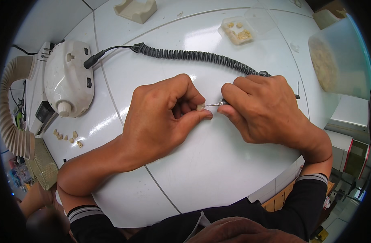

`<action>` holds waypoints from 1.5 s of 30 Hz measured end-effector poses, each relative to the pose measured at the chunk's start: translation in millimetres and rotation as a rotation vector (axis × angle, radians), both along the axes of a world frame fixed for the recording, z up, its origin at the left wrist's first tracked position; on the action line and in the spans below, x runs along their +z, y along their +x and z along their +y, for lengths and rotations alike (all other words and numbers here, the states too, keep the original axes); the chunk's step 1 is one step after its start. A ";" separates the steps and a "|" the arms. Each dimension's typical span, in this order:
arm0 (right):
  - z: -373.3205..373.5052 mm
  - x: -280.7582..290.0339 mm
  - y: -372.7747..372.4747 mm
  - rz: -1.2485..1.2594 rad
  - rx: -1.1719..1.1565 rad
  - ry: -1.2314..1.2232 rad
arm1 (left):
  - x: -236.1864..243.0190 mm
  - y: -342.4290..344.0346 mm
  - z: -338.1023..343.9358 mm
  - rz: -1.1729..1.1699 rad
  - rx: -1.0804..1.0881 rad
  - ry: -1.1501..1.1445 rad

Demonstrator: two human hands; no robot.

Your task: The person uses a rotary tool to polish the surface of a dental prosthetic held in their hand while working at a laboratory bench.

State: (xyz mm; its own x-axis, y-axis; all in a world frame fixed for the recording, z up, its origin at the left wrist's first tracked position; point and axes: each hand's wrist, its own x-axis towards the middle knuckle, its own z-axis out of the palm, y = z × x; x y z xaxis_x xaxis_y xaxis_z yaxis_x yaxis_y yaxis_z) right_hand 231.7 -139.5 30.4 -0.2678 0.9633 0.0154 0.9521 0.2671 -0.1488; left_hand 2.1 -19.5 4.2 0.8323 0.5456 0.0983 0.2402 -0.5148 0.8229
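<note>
My left hand [163, 115] pinches a small off-white dental crown or tooth-like piece [200, 107] between thumb and forefinger. My right hand [264, 109] is wrapped around a rotary handpiece [222, 102] held nearly level, its nose pointing left. The thin metal bur [212, 105] at its end reaches the right side of the pale piece and appears to touch it. Most of the handpiece body is hidden in my fist. A coiled black cord [193, 55] runs from behind my right hand to the white control box [70, 79] on the left.
Several small yellowish tooth-like pieces [72, 140] lie left of my left forearm. Toward the back stands a small clear box [237, 31] with more pieces, and a cream stand [135, 10]. A translucent tub [339, 56] is at right. A ribbed beige hose [9, 109] curves at far left.
</note>
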 end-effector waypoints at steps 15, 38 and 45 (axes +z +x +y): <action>-0.9 -1.7 -1.1 0.002 -0.024 -0.002 | -0.4 -0.1 -0.4 -0.007 -0.004 0.000; -0.5 0.2 -1.3 -0.025 -0.032 -0.023 | -0.2 -1.0 -2.1 0.007 -0.003 -0.033; -0.4 -0.1 0.8 -0.005 0.012 0.021 | 1.1 -1.1 -2.2 0.014 -0.007 -0.061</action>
